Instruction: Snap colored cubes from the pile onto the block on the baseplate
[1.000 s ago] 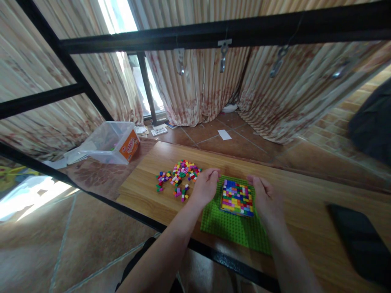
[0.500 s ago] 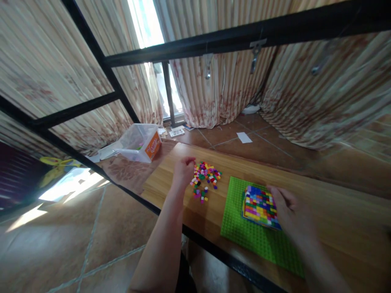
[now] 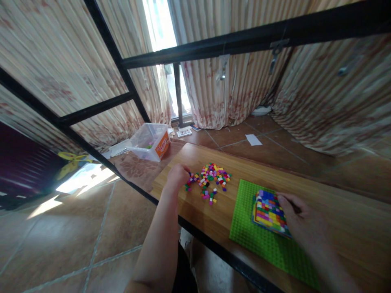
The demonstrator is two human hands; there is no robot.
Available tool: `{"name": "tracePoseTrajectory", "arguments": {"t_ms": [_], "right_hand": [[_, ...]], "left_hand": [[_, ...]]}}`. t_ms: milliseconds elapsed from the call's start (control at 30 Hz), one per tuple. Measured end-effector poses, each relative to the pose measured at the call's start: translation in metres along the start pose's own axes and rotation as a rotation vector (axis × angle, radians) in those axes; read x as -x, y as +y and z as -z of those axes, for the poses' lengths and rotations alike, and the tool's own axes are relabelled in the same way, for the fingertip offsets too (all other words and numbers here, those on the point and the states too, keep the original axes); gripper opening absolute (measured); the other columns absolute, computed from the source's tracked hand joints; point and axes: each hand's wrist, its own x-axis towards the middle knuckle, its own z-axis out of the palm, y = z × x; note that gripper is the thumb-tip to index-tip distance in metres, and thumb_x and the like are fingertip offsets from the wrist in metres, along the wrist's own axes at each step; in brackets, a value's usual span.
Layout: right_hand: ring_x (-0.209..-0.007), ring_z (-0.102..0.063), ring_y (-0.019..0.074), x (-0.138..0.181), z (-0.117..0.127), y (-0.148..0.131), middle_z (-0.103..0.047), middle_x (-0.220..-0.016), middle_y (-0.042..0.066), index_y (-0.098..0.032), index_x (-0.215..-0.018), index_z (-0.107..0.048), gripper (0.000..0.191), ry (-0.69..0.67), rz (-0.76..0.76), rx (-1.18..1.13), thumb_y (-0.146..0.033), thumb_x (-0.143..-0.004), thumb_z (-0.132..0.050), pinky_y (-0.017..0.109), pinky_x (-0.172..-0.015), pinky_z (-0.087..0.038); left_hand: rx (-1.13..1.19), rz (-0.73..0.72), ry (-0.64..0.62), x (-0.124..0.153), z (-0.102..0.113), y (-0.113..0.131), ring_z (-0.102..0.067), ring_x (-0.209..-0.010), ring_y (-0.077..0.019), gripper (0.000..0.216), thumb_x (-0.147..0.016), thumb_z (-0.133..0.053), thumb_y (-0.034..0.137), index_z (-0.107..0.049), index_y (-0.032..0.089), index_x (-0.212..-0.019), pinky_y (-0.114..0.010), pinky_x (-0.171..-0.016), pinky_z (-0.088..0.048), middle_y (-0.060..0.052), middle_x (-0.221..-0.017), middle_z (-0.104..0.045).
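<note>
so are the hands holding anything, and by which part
Cannot be told: right hand at the right edge of the brick block, left hand beside loose bricks.

The left hand (image 3: 177, 177) hides its own fingertips, so whether they pinch any of the loose bricks (image 3: 214, 173) cannot be told; single studs there are too small to count. The right hand (image 3: 297, 215) covers the right side of the block (image 3: 270, 211), and how its fingers grip is hidden. The right forearm (image 3: 332, 260) is blurred, covers part of the baseplate (image 3: 244, 228) and leaves at the bottom edge. The table (image 3: 360, 219) runs out of view at right. The label (image 3: 163, 145) is unreadable, the far-right clip (image 3: 342, 71) smeared, the window (image 3: 160, 28) washed out.
</note>
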Motion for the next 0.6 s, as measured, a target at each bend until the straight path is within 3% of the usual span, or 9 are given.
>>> {"name": "tracePoseTrajectory", "arguments": {"t_ms": [600], "right_hand": [[-0.081, -0.068, 0.0270, -0.001, 0.001, -0.001, -0.075, -0.092, 0.008, -0.024, -0.092, -0.074, 0.044, -0.033, -0.021, -0.009, -0.058, -0.081, -0.048, 0.040, -0.075, -0.052]], "left_hand": [[-0.063, -0.045, -0.031, -0.002, -0.015, 0.011, -0.069, -0.092, -0.0232, 0.015, -0.073, -0.065, 0.015, -0.077, 0.019, -0.081, -0.028, -0.078, -0.051, -0.010, -0.088, -0.076]]}}
